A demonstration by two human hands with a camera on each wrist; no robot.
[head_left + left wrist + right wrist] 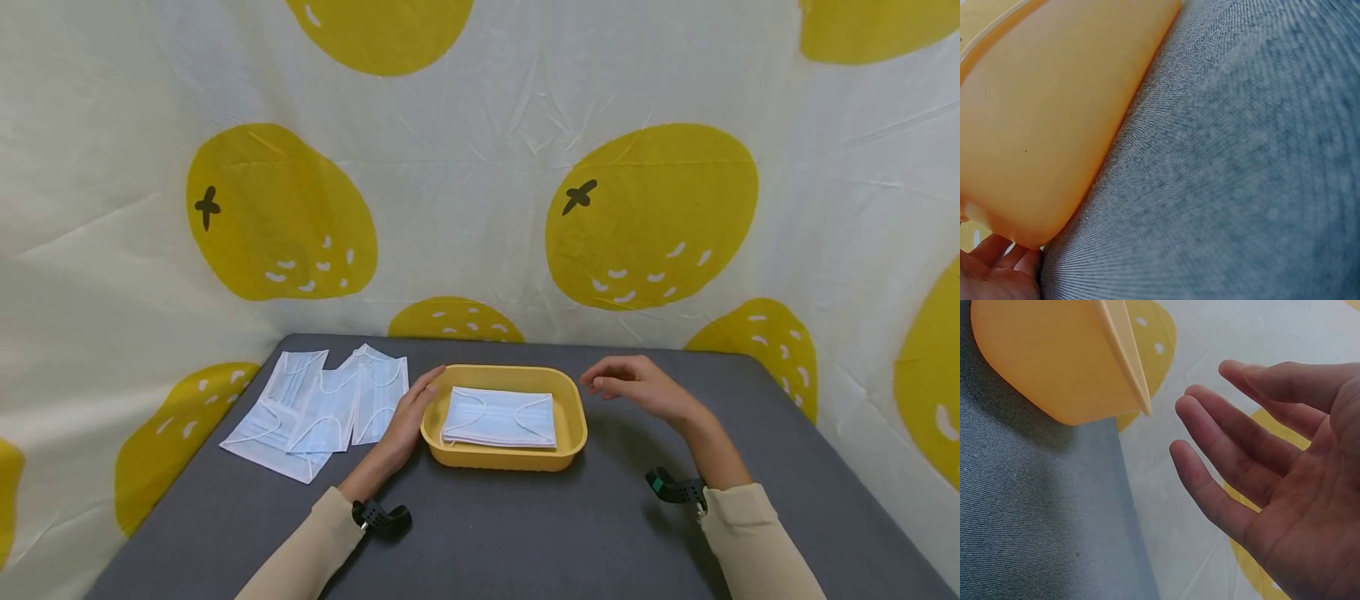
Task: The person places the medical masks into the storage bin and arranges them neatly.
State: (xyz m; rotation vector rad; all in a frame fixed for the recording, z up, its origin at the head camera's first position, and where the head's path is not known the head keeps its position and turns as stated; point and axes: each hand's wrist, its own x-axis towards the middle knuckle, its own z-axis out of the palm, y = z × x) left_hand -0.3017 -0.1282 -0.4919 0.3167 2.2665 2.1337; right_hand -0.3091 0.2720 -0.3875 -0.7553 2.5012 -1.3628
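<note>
A yellow plastic bin [491, 457] with rounded corners stands on the table, and a stack of light-blue face masks [498, 418] lies flat inside it. At the bin's left end is my left hand [405, 421], its fairly straight fingers against the outer wall. The left wrist view has this hand [999, 275] at the lower left corner, partly cut off, beside the yellow wall. My right hand [637, 385] hovers just off the bin's right end, holding nothing. In the right wrist view its loosely bent fingers [1210, 422] are spread and apart from the bin [1047, 356].
Several loose face masks [318, 412] overlap on the grey table [510, 533] to the left of the left hand. Behind the table hangs a white curtain [465, 225] with large yellow fruit prints. Each wrist wears a black strap with a camera mount.
</note>
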